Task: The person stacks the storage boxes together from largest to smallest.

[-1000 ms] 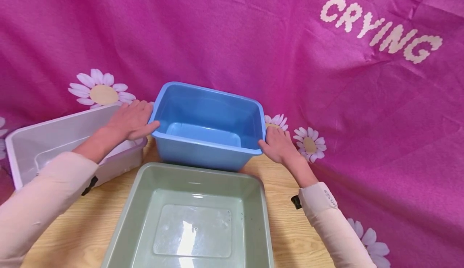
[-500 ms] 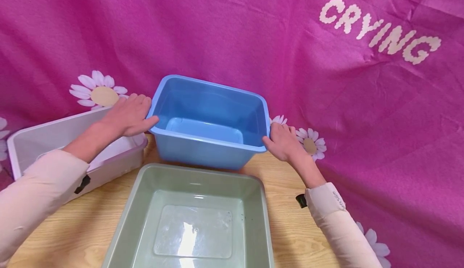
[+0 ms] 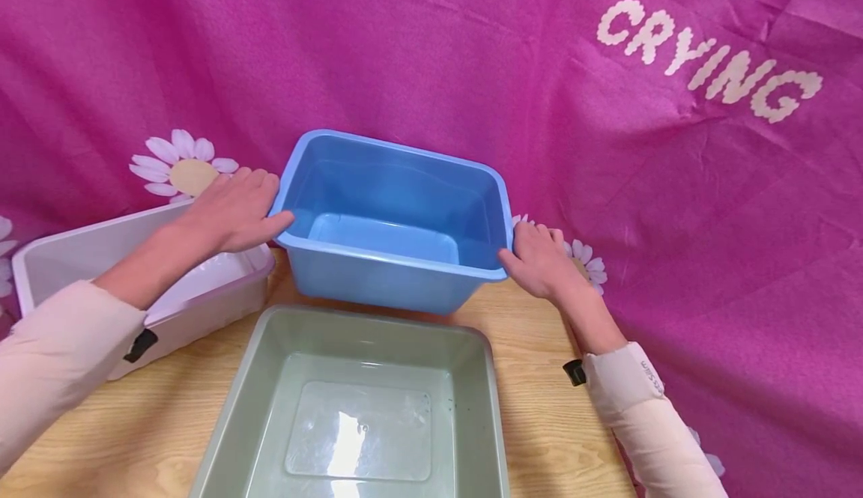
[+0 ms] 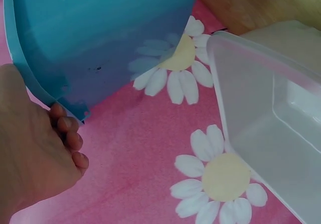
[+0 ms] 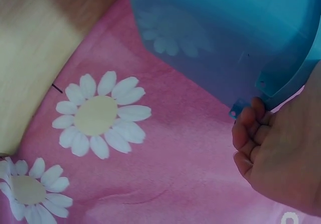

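One magenta cloth [image 3: 404,56] fills the background, close behind the blue tub, so a far corner could drag on it if the tub were pushed back. Below lies the wooden table [image 3: 539,386], which bears the green tub [image 3: 360,427]; its far rim sits just in front of the blue tub's base, and whether they touch is hard to tell. A low pull towards the person would probably knock that rim. The blue tub [image 3: 377,281] is held beyond the green one, its mouth tilted towards the person; I cannot tell whether its base is clear of the wood. To the left stands the lilac tub [image 3: 216,314], with the left forearm across it, so a dropped elbow might shove it. The left hand [image 3: 236,210] and right hand [image 3: 542,266] each grip one end of the blue rim, fingers curled beneath and thumb on top; uneven lifting could twist the tub or slip one grip. Smallest, a holed tab [image 5: 262,84] beside the right fingertips could pinch or snag skin under load.
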### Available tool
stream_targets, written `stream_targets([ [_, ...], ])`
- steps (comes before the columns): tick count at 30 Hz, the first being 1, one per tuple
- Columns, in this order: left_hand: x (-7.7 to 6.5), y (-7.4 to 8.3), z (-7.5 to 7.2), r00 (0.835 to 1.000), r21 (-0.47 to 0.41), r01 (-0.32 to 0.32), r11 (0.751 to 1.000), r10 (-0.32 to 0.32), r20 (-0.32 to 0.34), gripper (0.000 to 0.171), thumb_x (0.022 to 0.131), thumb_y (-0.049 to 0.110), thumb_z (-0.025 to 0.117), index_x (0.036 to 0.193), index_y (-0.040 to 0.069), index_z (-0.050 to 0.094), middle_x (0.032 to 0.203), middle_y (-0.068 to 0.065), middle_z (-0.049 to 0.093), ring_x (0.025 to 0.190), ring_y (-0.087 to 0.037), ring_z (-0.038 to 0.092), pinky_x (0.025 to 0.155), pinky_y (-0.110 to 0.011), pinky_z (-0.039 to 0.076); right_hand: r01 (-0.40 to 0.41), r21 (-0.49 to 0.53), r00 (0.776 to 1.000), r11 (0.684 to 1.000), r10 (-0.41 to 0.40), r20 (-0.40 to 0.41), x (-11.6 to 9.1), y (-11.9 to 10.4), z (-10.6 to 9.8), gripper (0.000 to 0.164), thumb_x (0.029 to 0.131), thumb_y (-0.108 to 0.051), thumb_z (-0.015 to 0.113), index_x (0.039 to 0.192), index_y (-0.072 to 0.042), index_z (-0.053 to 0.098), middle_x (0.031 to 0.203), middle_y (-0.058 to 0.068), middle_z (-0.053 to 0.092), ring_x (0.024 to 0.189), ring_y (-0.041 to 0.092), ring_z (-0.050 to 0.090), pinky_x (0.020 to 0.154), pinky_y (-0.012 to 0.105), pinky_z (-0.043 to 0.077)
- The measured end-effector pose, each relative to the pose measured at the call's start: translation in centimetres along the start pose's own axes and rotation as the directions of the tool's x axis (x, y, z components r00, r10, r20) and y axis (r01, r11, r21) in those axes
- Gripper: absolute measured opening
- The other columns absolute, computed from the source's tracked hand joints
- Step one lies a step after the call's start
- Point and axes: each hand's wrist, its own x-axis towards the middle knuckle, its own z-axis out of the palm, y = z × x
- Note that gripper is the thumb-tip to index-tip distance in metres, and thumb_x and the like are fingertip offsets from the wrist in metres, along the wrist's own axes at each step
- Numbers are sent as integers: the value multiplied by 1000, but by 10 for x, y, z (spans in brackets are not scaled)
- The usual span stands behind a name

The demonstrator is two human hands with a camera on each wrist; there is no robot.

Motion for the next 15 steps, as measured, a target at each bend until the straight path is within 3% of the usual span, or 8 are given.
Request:
stream_targets([
  [10,-17,8,-9,999,-2,-35,999,35,-11,33,88,32,61,96,0,54,77,-8,48,74,-25,49,65,-40,37,9,-8,1000,1000,-9,12,-17,-3,-9,31,90,-30,53,104,-2,51,87,11,52,90,31,51,86,51,33],
  [15,-27,10,-7,999,-14,-43,999,42,-31,27,85,31,64,87,6,54,73,-6,47,73,-24,49,64,-40,37,21,-16,1000,1000,-21,-7,-29,-7,-12,30,90,-30,54,102,-3,51,87,10,53,89,31,52,83,50,33],
])
